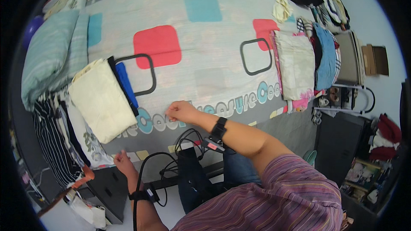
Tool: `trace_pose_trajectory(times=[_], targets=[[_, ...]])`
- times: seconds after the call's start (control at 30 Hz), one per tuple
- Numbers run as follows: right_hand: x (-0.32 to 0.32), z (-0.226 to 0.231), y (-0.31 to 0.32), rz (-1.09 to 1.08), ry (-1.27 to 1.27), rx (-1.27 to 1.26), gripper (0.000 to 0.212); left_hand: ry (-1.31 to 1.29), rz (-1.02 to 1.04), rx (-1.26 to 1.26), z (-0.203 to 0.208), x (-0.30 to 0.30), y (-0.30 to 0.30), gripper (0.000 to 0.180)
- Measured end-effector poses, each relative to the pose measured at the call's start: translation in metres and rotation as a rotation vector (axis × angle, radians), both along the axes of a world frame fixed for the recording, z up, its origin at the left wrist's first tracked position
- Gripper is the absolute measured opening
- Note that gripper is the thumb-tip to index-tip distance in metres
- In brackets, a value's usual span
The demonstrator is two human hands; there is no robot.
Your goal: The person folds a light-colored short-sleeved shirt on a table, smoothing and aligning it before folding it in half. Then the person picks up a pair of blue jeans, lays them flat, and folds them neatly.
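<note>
My right hand (182, 112) hovers over the lower edge of the printed bedsheet (205, 51), right of a folded cream cloth (100, 100). Its fingers are curled in, and nothing shows in them. Lower left, my left hand (123, 162) is by the near edge of a white floral cloth (87, 128). Its thumb and fingers are slightly apart, with nothing visible between them. The cream cloth lies flat beside a bright blue folded cloth (127, 84). Black straps go round both my wrists.
Black cables (188, 141) loop near my lap. Right on the bed are a folded cream garment (295, 60) and blue denim (325, 55). A pale green pillow (51, 51) and striped black cloth (53, 141) lie left. Dark cabinets (338, 145) stand at the right.
</note>
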State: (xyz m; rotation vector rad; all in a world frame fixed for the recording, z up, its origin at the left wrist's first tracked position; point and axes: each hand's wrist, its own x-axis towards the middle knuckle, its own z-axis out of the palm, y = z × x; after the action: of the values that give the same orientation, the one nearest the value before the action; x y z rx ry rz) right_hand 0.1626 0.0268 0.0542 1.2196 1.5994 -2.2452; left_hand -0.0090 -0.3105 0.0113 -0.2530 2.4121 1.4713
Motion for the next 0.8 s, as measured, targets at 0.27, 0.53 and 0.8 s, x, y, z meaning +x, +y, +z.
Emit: trace_pose_trajectory(times=[0.27,0.53,0.8], targets=[[0.183,0.027,0.104,-0.615,-0.067,-0.01,0.02,-0.155,-0.422,-0.146,0.008,0.08,0.048,0.016],[0.37,0.035,0.157,-0.896,-0.18,0.083,0.017,-0.447,-0.836,-0.201,0.044,0.183,0.155,0.016],[0.61,0.012,0.298,-1.753,-0.251,0.472,0.02,-0.611,-0.974,-0.277,0.065,0.262,0.224,0.016]])
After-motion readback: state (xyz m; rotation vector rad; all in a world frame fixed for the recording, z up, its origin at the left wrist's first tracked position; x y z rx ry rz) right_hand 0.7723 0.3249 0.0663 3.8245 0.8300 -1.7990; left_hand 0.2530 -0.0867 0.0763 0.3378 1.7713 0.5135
